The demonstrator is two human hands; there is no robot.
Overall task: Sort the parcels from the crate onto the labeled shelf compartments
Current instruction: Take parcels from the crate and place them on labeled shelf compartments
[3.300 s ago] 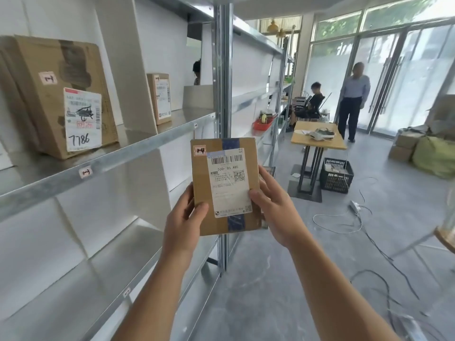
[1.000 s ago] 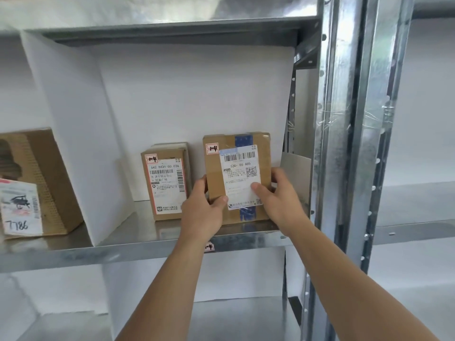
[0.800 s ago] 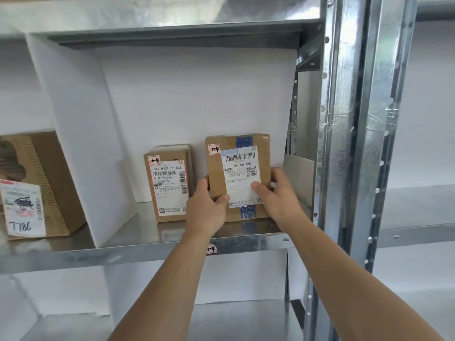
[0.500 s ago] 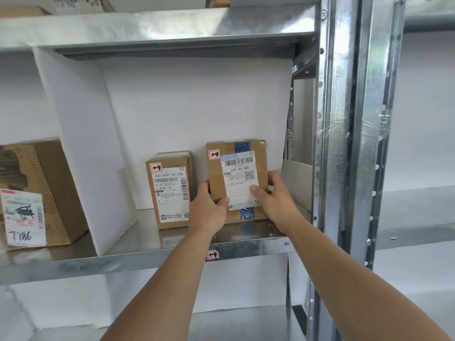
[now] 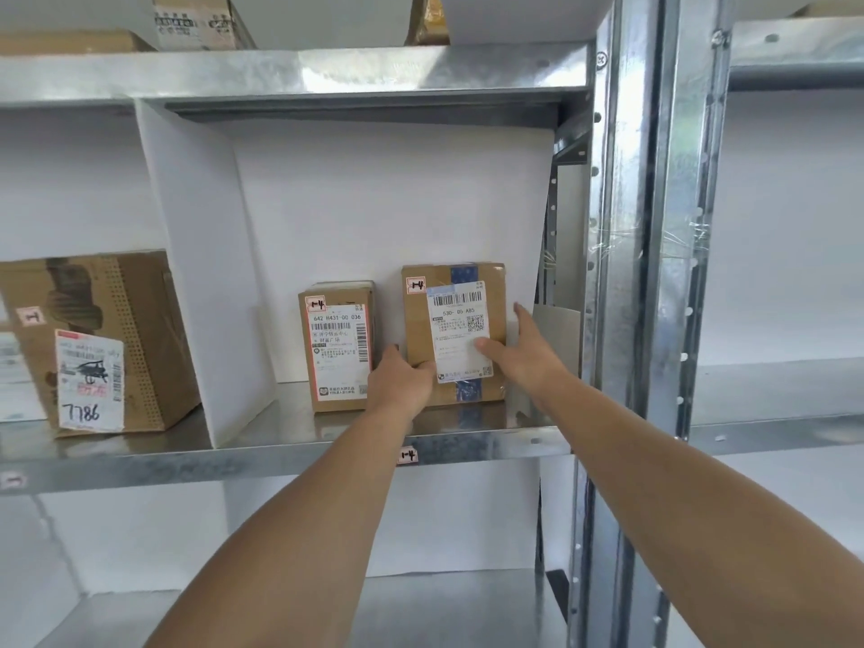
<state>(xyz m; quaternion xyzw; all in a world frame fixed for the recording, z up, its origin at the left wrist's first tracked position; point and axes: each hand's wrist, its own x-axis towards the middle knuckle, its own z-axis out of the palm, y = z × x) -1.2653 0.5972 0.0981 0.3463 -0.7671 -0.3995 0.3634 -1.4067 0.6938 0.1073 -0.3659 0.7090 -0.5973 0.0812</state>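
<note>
Parcel depot: steel shelving [image 5: 280,456], labelled cartons [image 5: 339,348].

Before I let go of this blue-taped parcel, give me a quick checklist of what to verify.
1. The sticker on the taped parcel matches the shelf tag below: ok, both look like 1-4.
2. It stands upright on the shelf: ok.
3. It sits behind the front edge: ok.
4. It is apart from the neighbouring parcel: ok, a gap shows.
5. Its back rests against the rear wall: cannot tell.
6. Hands are free: not ok; the left hand pinches the lower left edge, the right hand touches the right side.
</note>
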